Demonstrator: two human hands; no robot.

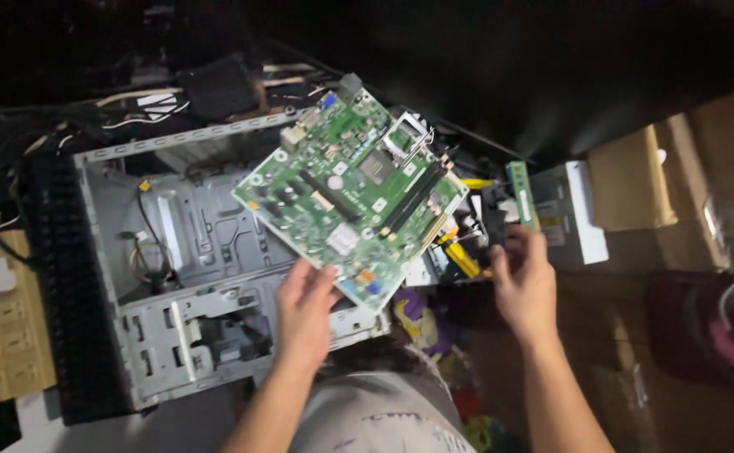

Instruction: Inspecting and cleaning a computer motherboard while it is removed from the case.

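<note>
Dim, cluttered workspace, cables along the back. Left hand (304, 306) grips a green rectangular motherboard (352, 186) by its near edge, tilted above an open grey metal computer case (178, 277) lying on its side. Right hand (524, 281) pinches a narrow green memory stick (520, 195) upright, just right of the board. Looks like teardown: board out of the chassis, memory separate. A grey boxed drive (568, 210) sits beside it.
</note>
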